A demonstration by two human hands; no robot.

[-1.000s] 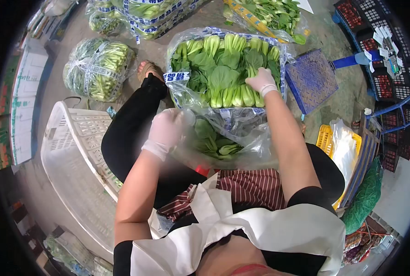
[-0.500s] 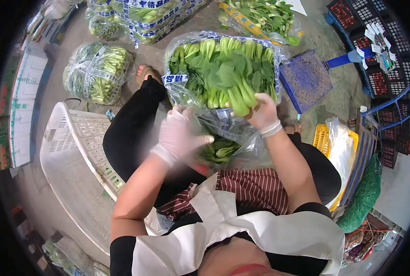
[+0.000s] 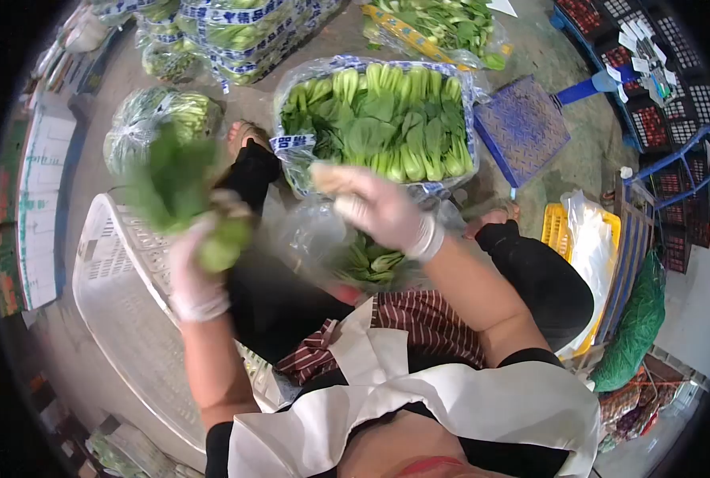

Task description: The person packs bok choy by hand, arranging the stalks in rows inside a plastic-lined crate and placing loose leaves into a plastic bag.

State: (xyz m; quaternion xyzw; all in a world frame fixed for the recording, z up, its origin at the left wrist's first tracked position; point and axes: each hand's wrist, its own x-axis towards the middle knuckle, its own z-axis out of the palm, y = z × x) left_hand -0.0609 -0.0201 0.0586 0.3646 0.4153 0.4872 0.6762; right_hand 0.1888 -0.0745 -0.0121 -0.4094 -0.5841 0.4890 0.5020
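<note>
My left hand (image 3: 196, 275), in a thin clear glove, is closed around a bunch of bok choy (image 3: 168, 179). The bunch is smeared by motion, leaves up and pale stems near the palm, above the white plastic basket (image 3: 124, 279). My gloved right hand (image 3: 383, 209) has its fingers stretched to the left, with nothing seen in them. It is just over the near edge of a plastic-lined container (image 3: 473, 159) packed with rows of bok choy (image 3: 379, 119). Below it, between my legs, lies a clear plastic bag (image 3: 307, 231) with more leafy greens (image 3: 371, 261).
Wrapped bundles of greens (image 3: 243, 40) stand at the back left, another bundle (image 3: 192, 115) nearer. A blue platform scale (image 3: 522, 131) is right of the container. Yellow crate (image 3: 556, 231) with plastic bags, a green net sack (image 3: 634, 327) and stacked dark crates (image 3: 682, 56) line the right.
The bok choy bunch has passed from my right hand to my left, which has swung left with it. My right hand has moved left, away from where it held the bunch.
</note>
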